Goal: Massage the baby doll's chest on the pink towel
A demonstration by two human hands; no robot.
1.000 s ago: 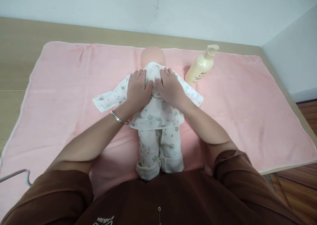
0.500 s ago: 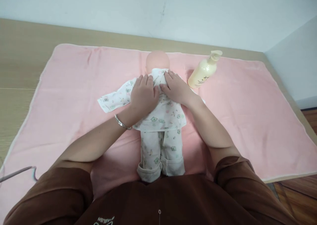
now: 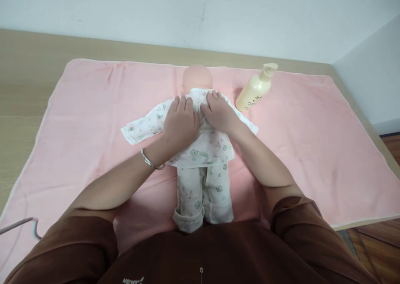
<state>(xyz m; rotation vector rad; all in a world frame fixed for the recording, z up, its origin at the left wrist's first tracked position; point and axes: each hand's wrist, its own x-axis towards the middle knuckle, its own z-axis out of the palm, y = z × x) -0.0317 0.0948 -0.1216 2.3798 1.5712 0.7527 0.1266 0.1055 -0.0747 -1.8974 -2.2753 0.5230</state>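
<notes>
We rest our left hand (image 3: pixel 181 119) and right hand (image 3: pixel 219 113), both flattened, on the shirt (image 3: pixel 214 150) of the doll (image 3: pixel 197 78). A bottle (image 3: pixel 253 93) stands nearby on the blanket (image 3: pixel 312 150).

A bald doll (image 3: pixel 197 77) in white, animal-printed top (image 3: pixel 214 146) and matching trousers (image 3: pixel 190 188) lies outstretched on a pink blanket (image 3: pixel 300 150), sleeves (image 3: pixel 142 128) spread sideways.

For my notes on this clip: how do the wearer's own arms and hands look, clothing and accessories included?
Both the left hand and right hand are ungloved. A slim silver-coloured bangle circles the left wrist; none shows on the right. Plain dark brown short sleeves end near the elbows.
</notes>
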